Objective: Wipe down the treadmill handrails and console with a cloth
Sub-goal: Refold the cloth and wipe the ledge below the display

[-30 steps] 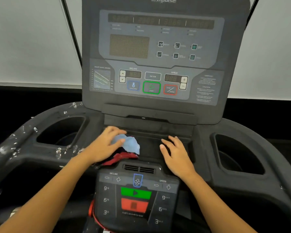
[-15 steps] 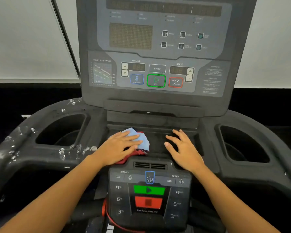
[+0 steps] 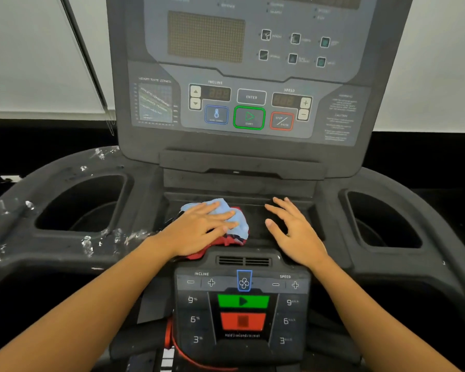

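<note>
Left hand [image 3: 199, 229] lies flat on top of the cloth [image 3: 242, 226], fingers pretty much straight and spread, palm pressing down rather than grabbing it. The cloth is a bunched-up thing, light blue on top with red peeking out underneath, and it sits in the shallow tray [image 3: 255, 210] right below the upright console [image 3: 253, 146], at the tray's left end. Right hand [image 3: 295, 232] is at about 3 o'clock from the cloth, just beside it but not touching, also flat and open, fingers fanned out on the bare tray surface and holding nothing.

The console itself is up at 12 o'clock, with a green start button [image 3: 249, 118] in the middle of its button row. At 6 o'clock from the hands there's the lower control pad [image 3: 243, 310], with a green and a red block on it. A cup holder [image 3: 83, 205] is at 9 o'clock of the tray and another cup holder [image 3: 384, 218] at 3 o'clock. The dark surround [image 3: 51, 251] on the left side has white flecks all over it. A red cord [image 3: 177, 350] hangs down at roughly 7 o'clock from the pad.
</note>
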Demonstrator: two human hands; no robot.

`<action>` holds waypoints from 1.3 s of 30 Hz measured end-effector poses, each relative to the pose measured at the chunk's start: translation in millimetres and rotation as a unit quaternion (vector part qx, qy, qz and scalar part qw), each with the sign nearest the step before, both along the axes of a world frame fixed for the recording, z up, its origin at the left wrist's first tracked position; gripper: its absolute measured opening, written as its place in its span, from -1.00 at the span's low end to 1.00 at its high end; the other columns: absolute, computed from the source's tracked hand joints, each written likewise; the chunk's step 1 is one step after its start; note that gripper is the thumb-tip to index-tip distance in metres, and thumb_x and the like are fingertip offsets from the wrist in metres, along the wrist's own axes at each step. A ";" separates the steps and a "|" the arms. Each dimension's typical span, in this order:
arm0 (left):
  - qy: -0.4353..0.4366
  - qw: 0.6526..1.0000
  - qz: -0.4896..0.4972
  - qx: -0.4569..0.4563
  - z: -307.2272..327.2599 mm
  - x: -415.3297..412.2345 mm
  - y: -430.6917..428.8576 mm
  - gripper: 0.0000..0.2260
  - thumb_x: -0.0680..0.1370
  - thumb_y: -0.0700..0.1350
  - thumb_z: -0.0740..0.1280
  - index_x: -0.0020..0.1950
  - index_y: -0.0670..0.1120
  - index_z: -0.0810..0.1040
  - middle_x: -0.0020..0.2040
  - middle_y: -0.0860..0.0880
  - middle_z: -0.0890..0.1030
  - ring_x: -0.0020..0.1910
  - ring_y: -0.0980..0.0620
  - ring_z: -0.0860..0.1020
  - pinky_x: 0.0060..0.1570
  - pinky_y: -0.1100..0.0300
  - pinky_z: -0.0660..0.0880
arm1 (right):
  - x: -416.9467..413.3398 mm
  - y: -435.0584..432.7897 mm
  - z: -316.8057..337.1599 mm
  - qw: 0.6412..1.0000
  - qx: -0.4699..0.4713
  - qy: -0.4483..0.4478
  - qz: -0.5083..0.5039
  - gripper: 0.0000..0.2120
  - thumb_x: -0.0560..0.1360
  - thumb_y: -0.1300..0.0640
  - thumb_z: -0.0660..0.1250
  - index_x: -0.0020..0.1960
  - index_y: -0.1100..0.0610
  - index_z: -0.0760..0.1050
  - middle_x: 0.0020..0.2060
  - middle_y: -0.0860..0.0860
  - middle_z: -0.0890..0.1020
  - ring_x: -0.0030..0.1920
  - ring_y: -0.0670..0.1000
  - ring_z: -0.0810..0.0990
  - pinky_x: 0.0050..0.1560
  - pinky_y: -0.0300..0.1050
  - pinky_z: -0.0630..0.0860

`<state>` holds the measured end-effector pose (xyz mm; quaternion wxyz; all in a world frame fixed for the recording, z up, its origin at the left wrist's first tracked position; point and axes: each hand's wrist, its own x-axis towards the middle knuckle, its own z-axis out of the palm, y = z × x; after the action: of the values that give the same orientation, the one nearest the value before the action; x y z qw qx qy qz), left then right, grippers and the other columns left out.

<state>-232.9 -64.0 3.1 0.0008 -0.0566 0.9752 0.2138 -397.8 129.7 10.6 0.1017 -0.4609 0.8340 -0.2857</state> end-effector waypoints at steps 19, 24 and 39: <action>-0.103 0.979 -0.046 0.168 2.2 -10.4 -17.0 -0.67 0.47 0.37 -0.06 0.14 0.51 0.37 0.34 0.51 0.16 0.47 0.26 -0.14 0.45 0.19 -0.26 | 4.0 11.3 3.5 0.920 -0.289 -0.198 -0.174 -0.51 0.54 -0.14 0.00 0.35 0.04 0.41 0.18 -0.11 0.56 0.23 -0.28 0.43 0.15 -0.57 0.24; -0.149 0.981 -0.098 0.079 11.5 -48.6 11.8 -0.63 0.52 0.28 -0.09 0.29 0.45 0.24 0.52 0.17 0.02 0.49 0.08 -0.21 0.46 -0.03 -0.20 | 1.5 10.1 1.2 0.908 -0.314 -0.210 -0.180 -0.40 0.46 -0.29 -0.02 0.35 0.01 0.37 0.20 -0.09 0.55 0.25 -0.25 0.43 0.20 -0.50 0.27; -0.145 0.979 -0.121 0.078 17.0 -64.6 24.8 -0.63 0.64 0.03 -0.08 0.39 0.21 0.32 0.49 0.22 0.11 0.48 0.16 -0.19 0.33 0.37 -0.41 | -8.0 12.5 -3.9 0.902 -0.323 -0.217 -0.188 -0.37 0.44 -0.32 -0.02 0.35 0.00 0.37 0.21 -0.07 0.55 0.26 -0.20 0.44 0.22 -0.39 0.27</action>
<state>-297.5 -39.2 20.1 0.1727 0.0318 0.9446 0.2775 -405.8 142.2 6.7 0.0705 -0.2296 0.7247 -0.6459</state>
